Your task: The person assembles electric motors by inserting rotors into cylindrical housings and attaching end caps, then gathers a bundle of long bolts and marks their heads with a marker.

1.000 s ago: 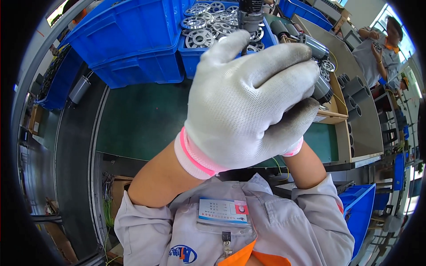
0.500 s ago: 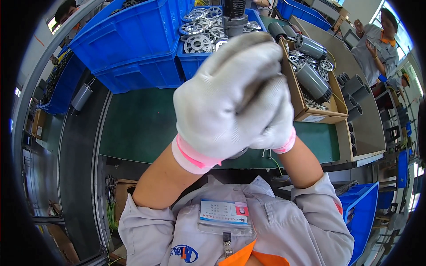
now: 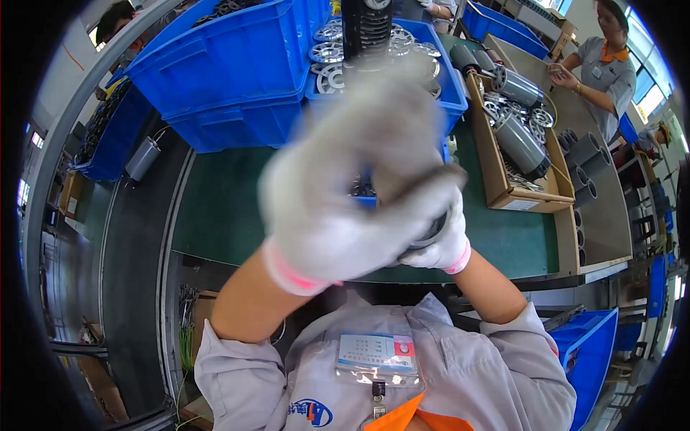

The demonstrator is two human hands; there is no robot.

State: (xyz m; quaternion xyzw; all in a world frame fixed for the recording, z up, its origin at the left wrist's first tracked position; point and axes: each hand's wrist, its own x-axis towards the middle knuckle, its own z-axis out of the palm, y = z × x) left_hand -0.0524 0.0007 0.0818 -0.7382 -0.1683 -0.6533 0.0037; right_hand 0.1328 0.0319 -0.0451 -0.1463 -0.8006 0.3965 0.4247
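A long workbench with a dark green mat (image 3: pixel 237 215) on top carries everything. Big blue plastic bins (image 3: pixel 223 79) stand on it at the far side, and one of them holds round silver metal wheels (image 3: pixel 327 54). To the right, a shallow brown cardboard tray (image 3: pixel 528 197) sits on the mat, with grey metal cylinders (image 3: pixel 521 144) lying inside. Past the tray, a tan board (image 3: pixel 607 223) holds a row of dark grey tubes (image 3: pixel 586 154).
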